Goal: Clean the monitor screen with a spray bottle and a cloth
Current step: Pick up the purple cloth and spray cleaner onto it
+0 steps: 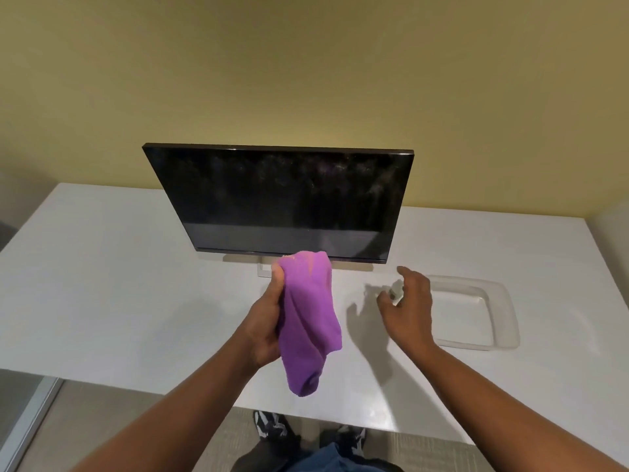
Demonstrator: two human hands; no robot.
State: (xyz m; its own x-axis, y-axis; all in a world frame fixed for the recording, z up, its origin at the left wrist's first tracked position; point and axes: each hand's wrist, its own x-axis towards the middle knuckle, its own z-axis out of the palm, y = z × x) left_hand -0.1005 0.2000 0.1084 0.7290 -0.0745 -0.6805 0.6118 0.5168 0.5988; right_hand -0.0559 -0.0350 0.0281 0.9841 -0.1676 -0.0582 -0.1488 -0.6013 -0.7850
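A black monitor [282, 202] stands on the white table [119, 284], its dark screen speckled with fine droplets across the upper part. My left hand [267, 330] grips a purple cloth [309, 321] just below the monitor's bottom edge, and the cloth hangs down from my fist. To the right, my right hand [410, 310] hovers with spread, loosely curved fingers around a small clear spray bottle [394, 290] on the table. The bottle is blurred and partly hidden by my fingers. The thumb and fingers do not look closed on it.
A shallow white tray [503, 321] lies on the table right of my right hand. The monitor's stand [263, 269] shows behind the cloth. A yellow wall rises behind the table. My shoes [272, 427] are on the carpet below the table's near edge.
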